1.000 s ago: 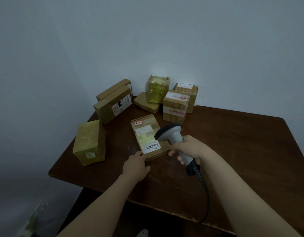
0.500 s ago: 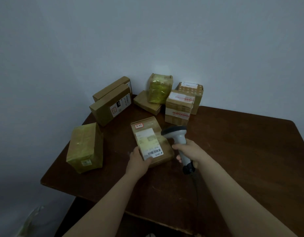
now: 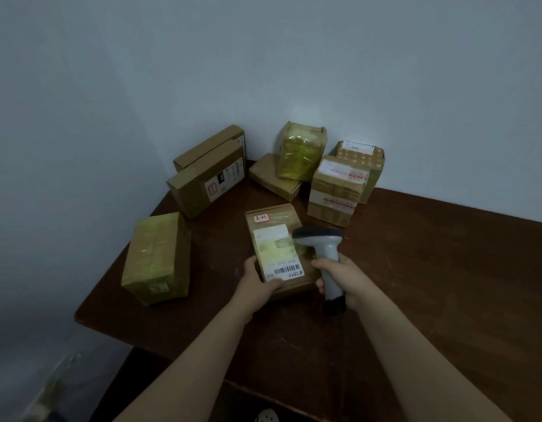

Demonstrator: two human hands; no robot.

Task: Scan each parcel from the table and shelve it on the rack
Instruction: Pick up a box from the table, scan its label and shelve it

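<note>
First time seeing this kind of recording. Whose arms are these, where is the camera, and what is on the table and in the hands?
No machine here: a person works with bare hands. The camera sits on their head, looking forward and down, so both arms enter from the bottom edge. The left hand grips the near end of a flat cardboard parcel on the dark wooden table, thumb at its barcode label. The right hand holds a grey barcode scanner, its head over the parcel's right edge. Seven more parcels sit on the table: a film-wrapped parcel at the left, two flat cartons near the wall, and a cluster of four in the corner. No rack is in view.
</note>
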